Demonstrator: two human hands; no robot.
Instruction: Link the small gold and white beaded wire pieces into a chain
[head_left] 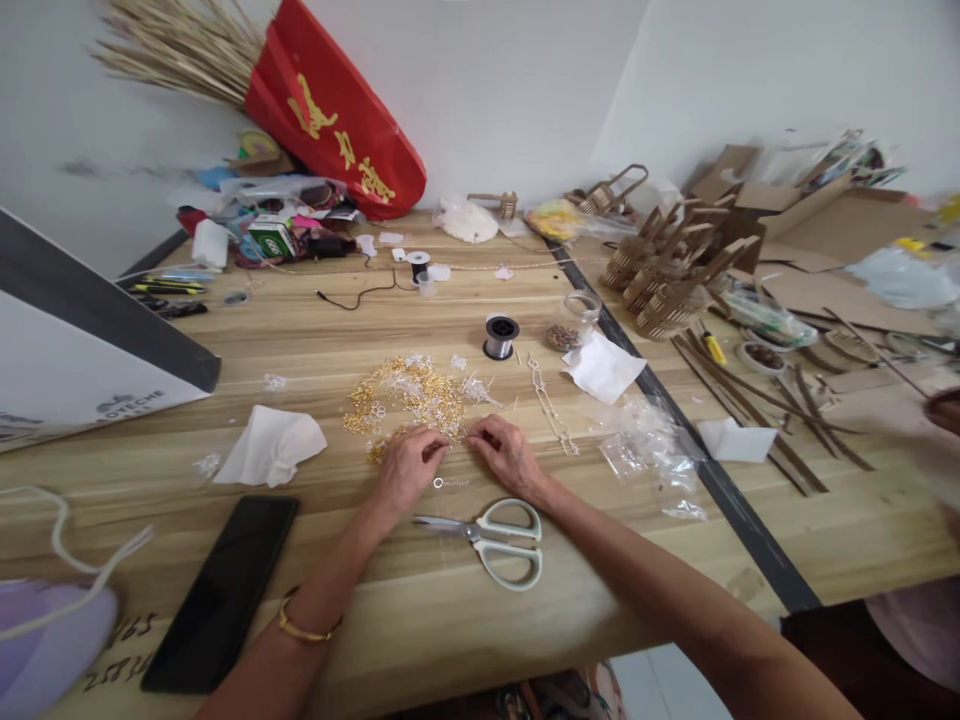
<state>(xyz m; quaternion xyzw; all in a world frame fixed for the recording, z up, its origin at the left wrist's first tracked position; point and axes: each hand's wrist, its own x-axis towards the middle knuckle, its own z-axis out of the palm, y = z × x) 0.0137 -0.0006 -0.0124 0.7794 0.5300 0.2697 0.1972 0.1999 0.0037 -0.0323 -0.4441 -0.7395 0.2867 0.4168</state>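
At the near edge of a loose pile of gold and clear beads (431, 395), my left hand (411, 465) is closed in a pinch. A few fingers' width to its right, my right hand (506, 450) pinches too, thumb against fingertips. Whatever sits in either pinch is too small to name. A short beaded piece with a small ring (439, 483) lies just below my left fingers. Scissors (480, 535) with pale green handles rest below both hands, blades to the left. Beyond my right hand lie a beaded chain (547, 400) and a spool of wire (500, 337).
A black phone (225, 590) and a white cloth (270, 445) lie to the left. On the right are a glass jar (581, 310), clear plastic bags (649, 450) and small woven baskets (667, 290). A red bag (337, 120) leans at the back. Another person's hand (943, 410) shows far right.
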